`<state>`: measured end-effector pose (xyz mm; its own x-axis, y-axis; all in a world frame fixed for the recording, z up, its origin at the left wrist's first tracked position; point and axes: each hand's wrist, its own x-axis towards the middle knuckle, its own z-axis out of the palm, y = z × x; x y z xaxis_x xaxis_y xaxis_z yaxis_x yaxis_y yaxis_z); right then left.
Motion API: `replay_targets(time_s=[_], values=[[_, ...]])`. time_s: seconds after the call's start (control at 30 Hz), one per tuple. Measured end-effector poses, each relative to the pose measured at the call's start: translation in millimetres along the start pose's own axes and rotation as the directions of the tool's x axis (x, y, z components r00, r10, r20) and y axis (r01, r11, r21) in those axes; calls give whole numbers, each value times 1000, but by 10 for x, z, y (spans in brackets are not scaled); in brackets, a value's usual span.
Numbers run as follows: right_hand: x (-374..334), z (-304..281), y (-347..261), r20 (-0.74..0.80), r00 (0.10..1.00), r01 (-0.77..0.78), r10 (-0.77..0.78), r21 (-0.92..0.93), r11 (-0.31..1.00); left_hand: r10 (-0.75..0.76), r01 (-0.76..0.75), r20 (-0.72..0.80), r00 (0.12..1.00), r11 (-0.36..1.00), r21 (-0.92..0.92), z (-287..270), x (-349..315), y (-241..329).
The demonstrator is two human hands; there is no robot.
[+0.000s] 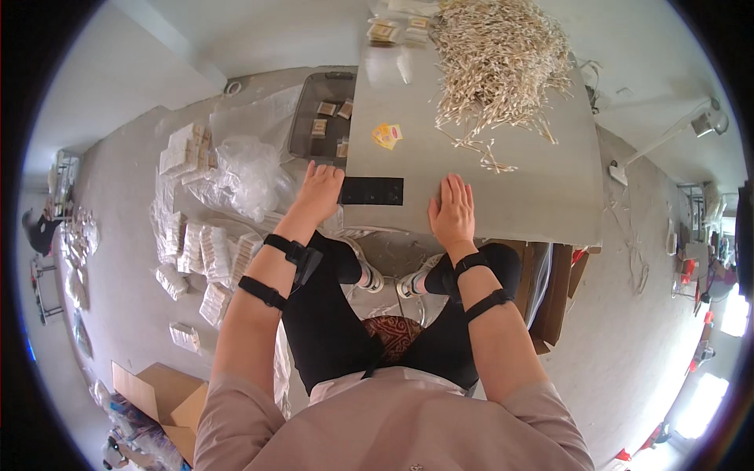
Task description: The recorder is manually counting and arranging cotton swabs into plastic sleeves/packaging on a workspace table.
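My right hand [453, 210] lies flat on the grey tabletop [518, 196] near its front edge, fingers stretched out and nothing in it. At the table's left edge rests my left hand [320, 191], its fingers slightly bent and apart, holding nothing I can see. It is beside the left end of a flat black rectangle [373, 191]; whether they touch I cannot tell. Small yellow and white cards [386, 136] lie beyond that rectangle. A large heap of cotton swabs [503, 63] covers the far right part of the table, with loose swabs [496, 166] spilling toward me.
Left of the table stands a dark grey plastic bin [298, 125] with several small packs inside. More packs [383, 31] lie at the far table edge. Clear plastic sheeting [247, 177] and bundled white packs [206, 251] cover the floor at left. Cardboard boxes [554, 298] stand under the table's right.
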<state>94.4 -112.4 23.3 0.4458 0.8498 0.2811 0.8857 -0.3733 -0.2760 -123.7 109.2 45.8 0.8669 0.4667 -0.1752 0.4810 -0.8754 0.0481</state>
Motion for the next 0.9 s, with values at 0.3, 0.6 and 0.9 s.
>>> replay_targets(time_s=[0.3, 0.6, 0.9], values=[[-15, 11, 6, -12, 1000, -14, 14, 1, 1000, 39, -45, -126, 991, 998, -49, -10, -13, 253], [-21, 35, 3, -36, 999, -9, 10, 15, 1000, 162, -199, -131, 978, 911, -362, -7, 43, 148], [-19, -13, 6, -27, 1000, -7, 8, 31, 999, 50, -102, -134, 990, 904, -414, -46, -53, 115]])
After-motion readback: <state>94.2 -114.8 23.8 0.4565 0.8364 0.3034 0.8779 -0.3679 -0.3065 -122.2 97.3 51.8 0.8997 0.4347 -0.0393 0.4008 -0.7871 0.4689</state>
